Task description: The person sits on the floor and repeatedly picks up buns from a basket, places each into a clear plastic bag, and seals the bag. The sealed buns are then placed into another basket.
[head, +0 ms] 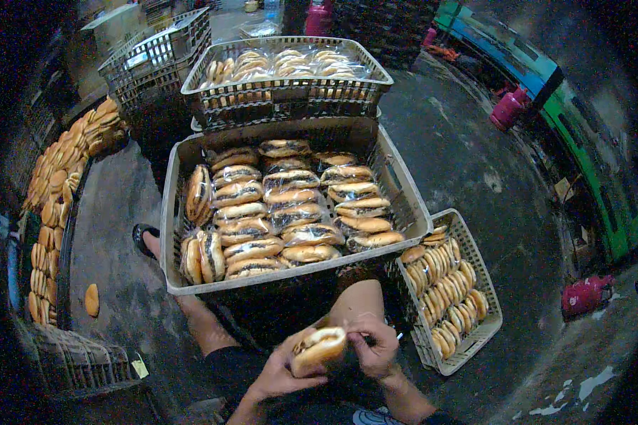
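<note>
My left hand [287, 366] holds a split bread bun [320, 355] with dark filling showing at its opening, just above my lap. Close to the bun's right end, the thumb and fingers of my right hand [375, 348] are pinched together on what looks like the thin edge of a clear plastic bag. A small white stick-like tip [400, 336] shows beside that hand; the rest of it is hidden. Before my knees stands a large plastic crate [297, 277], where rows of filled buns [292, 196] lie in clear wrapping.
A smaller crate [490, 340] of buns sits low at the right. Behind the large crate is another crate [287, 85] of bagged buns. Many unwrapped buns [58, 170] are piled at left, and one bun [92, 300] lies apart. Pink gas cylinders [510, 109] stand along the right.
</note>
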Available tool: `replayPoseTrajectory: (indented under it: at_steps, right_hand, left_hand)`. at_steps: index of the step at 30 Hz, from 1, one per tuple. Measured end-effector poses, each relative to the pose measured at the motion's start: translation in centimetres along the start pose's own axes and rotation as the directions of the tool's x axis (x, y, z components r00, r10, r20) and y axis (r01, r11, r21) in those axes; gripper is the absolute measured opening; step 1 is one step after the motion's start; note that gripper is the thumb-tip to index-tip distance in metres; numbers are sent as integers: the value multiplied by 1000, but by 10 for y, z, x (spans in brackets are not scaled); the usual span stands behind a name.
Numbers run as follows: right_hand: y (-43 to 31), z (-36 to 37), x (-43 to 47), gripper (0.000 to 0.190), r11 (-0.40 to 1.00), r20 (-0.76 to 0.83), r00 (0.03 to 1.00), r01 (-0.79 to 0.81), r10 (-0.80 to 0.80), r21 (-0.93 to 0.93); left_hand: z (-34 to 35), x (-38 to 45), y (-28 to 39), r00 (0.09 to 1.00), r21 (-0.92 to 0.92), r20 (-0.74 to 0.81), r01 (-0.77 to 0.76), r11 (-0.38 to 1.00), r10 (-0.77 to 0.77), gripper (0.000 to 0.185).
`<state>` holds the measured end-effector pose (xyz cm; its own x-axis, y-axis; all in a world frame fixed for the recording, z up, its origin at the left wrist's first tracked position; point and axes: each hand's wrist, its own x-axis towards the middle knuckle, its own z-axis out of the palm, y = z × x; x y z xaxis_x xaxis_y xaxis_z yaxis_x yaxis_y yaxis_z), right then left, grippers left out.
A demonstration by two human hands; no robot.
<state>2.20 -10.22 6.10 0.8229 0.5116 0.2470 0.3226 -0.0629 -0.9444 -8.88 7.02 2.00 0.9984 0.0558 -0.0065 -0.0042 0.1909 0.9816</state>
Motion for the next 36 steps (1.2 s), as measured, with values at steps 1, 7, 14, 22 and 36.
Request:
replayPoseTrajectory:
  at_steps: [1, 7, 14, 22, 36]
  right_hand:
    - [-2, -2, 6, 12, 984, 42, 992, 121, -116, -132]
    - [-5, 4, 15, 20, 916, 169, 985, -45, -25, 399]
    - [13, 28, 12, 14, 366, 611, 658, -753, 440, 547]
    - [0, 37, 22, 16, 988, 210, 973, -122, 99, 99]
    - [-5, 62, 17, 11, 915, 52, 917, -399, 396, 64]
  left_hand:
    - [2, 0, 1, 992, -104, 102, 88, 991, -78, 91]
    - [-20, 17, 17, 998, -321, 31, -38, 946, 50, 97]
    - [-9, 19, 25, 995, -351, -78, -83, 933, 59, 41]
    - [1, 10, 14, 920, -179, -392, -76, 981, -1, 36]
    - [-2, 9, 15, 914, 235, -405, 111, 966, -7, 25]
